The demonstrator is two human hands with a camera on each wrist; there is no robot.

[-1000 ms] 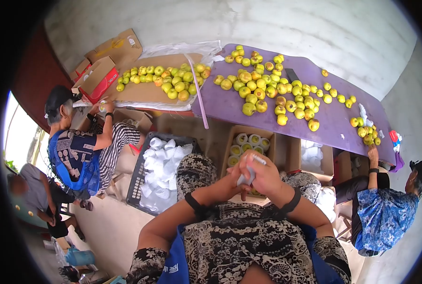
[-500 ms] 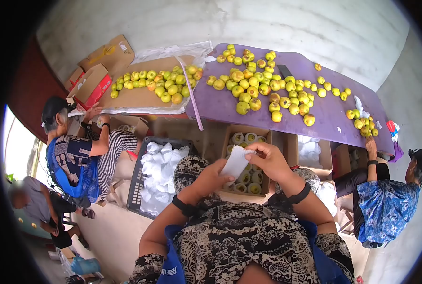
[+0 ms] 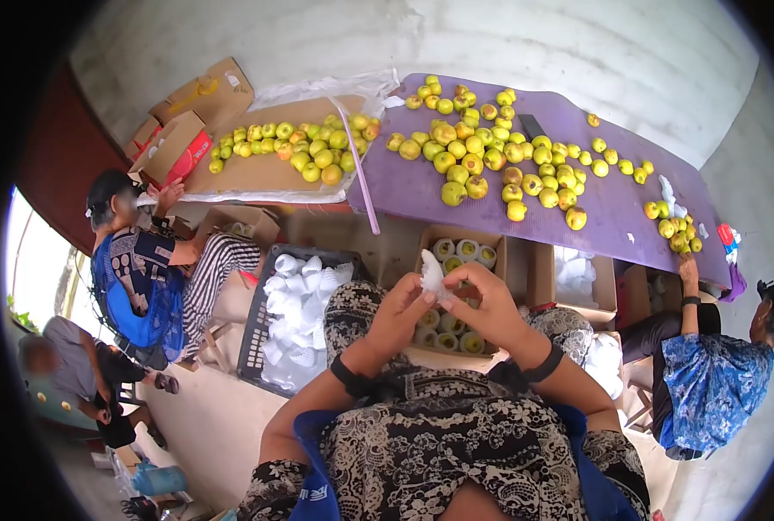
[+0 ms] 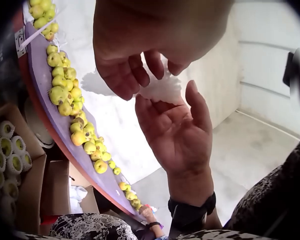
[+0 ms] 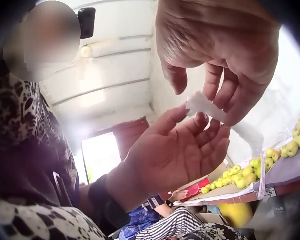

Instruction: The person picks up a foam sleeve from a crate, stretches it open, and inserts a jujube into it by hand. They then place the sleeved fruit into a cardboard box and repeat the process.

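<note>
A white foam net sleeve (image 3: 432,273), squeezed narrow, is held between both hands above a cardboard box. My left hand (image 3: 395,314) pinches it with the fingertips from the left. From the other side my right hand (image 3: 488,311) grips its lower part between thumb and fingers. In the right wrist view the sleeve (image 5: 206,106) spans the fingertips of the two hands, and its far end sticks out past them. Below the hands, the open box (image 3: 497,253) holds yellow-green apples (image 3: 471,342) in white foam sleeves; the forearms and hands cover part of it.
Many loose apples (image 3: 465,156) lie on a purple-covered table (image 3: 656,156) ahead. A black crate (image 3: 252,334) of white foam sleeves (image 3: 296,300) stands at left. Another box (image 3: 608,300) is at right. People sit at left (image 3: 135,260) and right (image 3: 717,382).
One second ago the hands were clasped together round the white sleeve. Half a second ago they held it spread flat; now it is bunched and points upward between the fingertips.
</note>
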